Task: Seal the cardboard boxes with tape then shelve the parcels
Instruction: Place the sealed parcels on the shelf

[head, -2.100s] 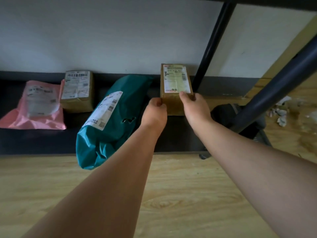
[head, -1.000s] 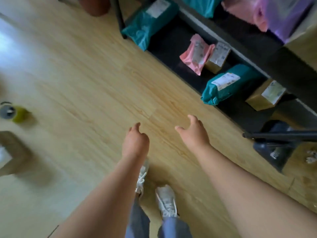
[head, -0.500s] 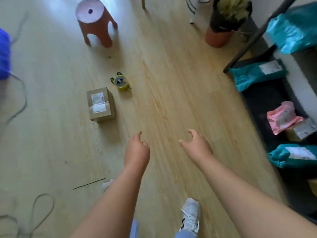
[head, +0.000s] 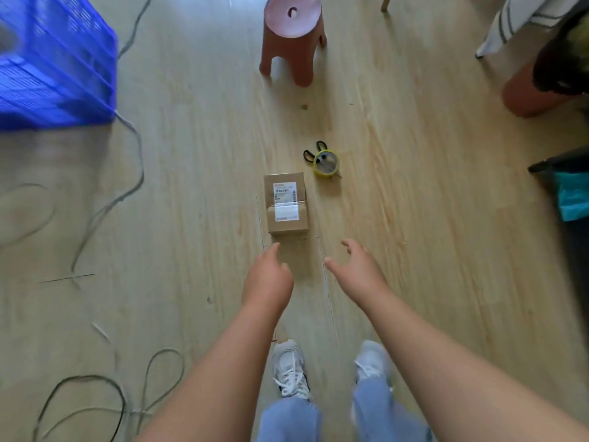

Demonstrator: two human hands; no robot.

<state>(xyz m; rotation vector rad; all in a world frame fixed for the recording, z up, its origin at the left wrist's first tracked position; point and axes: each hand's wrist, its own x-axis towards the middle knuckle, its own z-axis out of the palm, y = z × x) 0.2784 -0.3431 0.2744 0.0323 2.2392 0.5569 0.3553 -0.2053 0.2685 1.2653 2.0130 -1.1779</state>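
A small cardboard box [head: 287,204] with a white label on top lies on the wooden floor straight ahead of me. Just beyond it to the right sits a yellow tape roll [head: 325,163] with black-handled scissors [head: 314,152] under it. My left hand [head: 267,277] and my right hand [head: 358,269] hang empty with loose fingers a short way in front of the box, touching nothing. The black shelf edge [head: 556,162] with a teal parcel [head: 573,199] shows at the far right.
A red-brown plastic stool [head: 291,36] stands beyond the box. A blue crate [head: 51,65] is at the upper left, with grey cables [head: 127,122] trailing over the floor on the left. A potted plant [head: 541,81] stands upper right. My shoes [head: 290,371] are below.
I let go of the box on the shelf and turned away from it. The view swung round to the floor, and the remaining box and tape now lie straight ahead and closer.
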